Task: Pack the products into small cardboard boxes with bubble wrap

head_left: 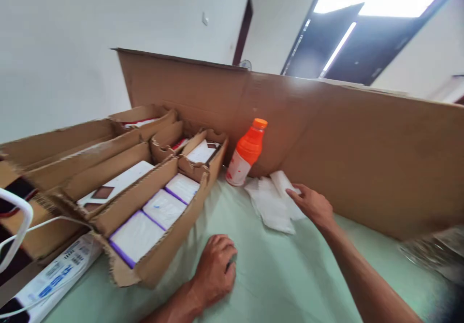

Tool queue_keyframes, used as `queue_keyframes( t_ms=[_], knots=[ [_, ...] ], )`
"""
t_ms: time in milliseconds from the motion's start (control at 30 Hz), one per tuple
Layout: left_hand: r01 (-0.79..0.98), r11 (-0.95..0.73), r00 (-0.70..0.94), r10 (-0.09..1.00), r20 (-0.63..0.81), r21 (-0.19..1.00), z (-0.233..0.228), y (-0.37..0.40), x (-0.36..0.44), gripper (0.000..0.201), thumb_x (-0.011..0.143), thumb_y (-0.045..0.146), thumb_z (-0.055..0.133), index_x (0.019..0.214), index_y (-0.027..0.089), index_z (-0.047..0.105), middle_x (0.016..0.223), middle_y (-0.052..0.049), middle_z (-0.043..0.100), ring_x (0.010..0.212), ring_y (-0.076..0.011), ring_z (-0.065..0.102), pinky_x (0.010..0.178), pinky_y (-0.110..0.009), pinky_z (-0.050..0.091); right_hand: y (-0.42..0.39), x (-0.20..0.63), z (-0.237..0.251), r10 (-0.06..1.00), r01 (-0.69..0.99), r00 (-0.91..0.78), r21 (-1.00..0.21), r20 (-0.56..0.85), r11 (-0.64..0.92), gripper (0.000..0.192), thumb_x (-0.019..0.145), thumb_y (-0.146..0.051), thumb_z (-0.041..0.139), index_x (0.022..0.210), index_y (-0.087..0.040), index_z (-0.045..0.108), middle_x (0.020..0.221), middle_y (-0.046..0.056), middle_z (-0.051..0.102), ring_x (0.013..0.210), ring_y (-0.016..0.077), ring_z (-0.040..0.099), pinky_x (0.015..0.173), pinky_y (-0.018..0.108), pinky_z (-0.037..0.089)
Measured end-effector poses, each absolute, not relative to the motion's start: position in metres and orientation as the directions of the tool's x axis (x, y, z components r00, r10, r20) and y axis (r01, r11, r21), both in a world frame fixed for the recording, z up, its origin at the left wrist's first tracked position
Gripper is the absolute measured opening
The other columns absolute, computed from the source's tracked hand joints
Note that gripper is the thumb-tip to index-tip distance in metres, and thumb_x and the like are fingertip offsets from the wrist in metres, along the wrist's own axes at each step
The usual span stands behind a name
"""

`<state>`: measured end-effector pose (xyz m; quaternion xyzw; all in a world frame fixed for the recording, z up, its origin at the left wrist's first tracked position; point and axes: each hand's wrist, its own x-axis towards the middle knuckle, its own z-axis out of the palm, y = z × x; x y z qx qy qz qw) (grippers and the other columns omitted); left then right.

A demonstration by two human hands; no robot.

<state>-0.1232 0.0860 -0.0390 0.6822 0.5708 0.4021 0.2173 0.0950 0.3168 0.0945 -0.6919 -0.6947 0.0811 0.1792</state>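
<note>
On the counter (pixel 275 274) the right hand (pixel 312 206) lies open-fingered on a white cloth (pixel 270 207) beside an orange bottle (pixel 245 153) — left hand (pixel 216 270) curled loosely, holding nothing I can see.

left hand (pixel 215 265): bare | right hand (pixel 313 207): bare | forearms: sleeveless

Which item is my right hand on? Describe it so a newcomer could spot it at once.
Find the tall cardboard wall along the far edge of the green table. At its foot, right of the orange bottle, lies a white folded cloth under the right hand; it is the only soft, flat thing there.
</note>
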Motion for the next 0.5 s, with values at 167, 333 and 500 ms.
queue_keyframes(
  t_ms=[167, 333, 500],
  knots=[
    [0.604, -0.249, 0.026, 0.955, 0.294, 0.757, -0.044, 0.094, -0.125, 0.015, 0.075, 0.013, 0.058, 0.086, 0.020, 0.065, 0.101, -0.007, 0.068, 0.108, -0.0226, 0.056, 0.103, -0.036, 0.042, 0.294, 0.011, 0.142, 0.896, 0.831, -0.313, -0.366, 0.314, 0.419, 0.027, 0.083, -0.039, 0.055, 0.092, -0.029, 0.078, 0.093, 0.009, 0.079, 0.089, 0.0314, 0.072, 0.079, 0.043, 0.052],
    [0.581, -0.257, 0.059, 0.960, 0.275, 0.772, -0.053, 0.099, -0.125, 0.017, 0.075, 0.018, 0.061, 0.092, 0.017, 0.065, 0.110, -0.010, 0.065, 0.115, -0.0251, 0.052, 0.106, -0.039, 0.039, 0.279, -0.148, 0.193, 0.672, 0.592, -0.631, -0.320, 0.388, 0.740, 0.028, 0.088, -0.030, 0.054, 0.105, -0.025, 0.076, 0.108, 0.005, 0.077, 0.095, 0.0235, 0.070, 0.085, 0.034, 0.052],
    [0.572, -0.258, 0.095, 0.964, 0.250, 0.778, -0.063, 0.110, -0.123, 0.019, 0.074, 0.019, 0.064, 0.092, 0.016, 0.066, 0.111, -0.011, 0.064, 0.117, -0.0273, 0.050, 0.105, -0.041, 0.039, 0.304, -0.279, 0.205, 0.576, 0.548, -0.810, -0.211, 0.107, 0.810, 0.021, 0.079, -0.018, 0.072, 0.099, -0.024, 0.076, 0.092, 0.000, 0.077, 0.093, 0.0201, 0.070, 0.083, 0.027, 0.051]
  ],
)
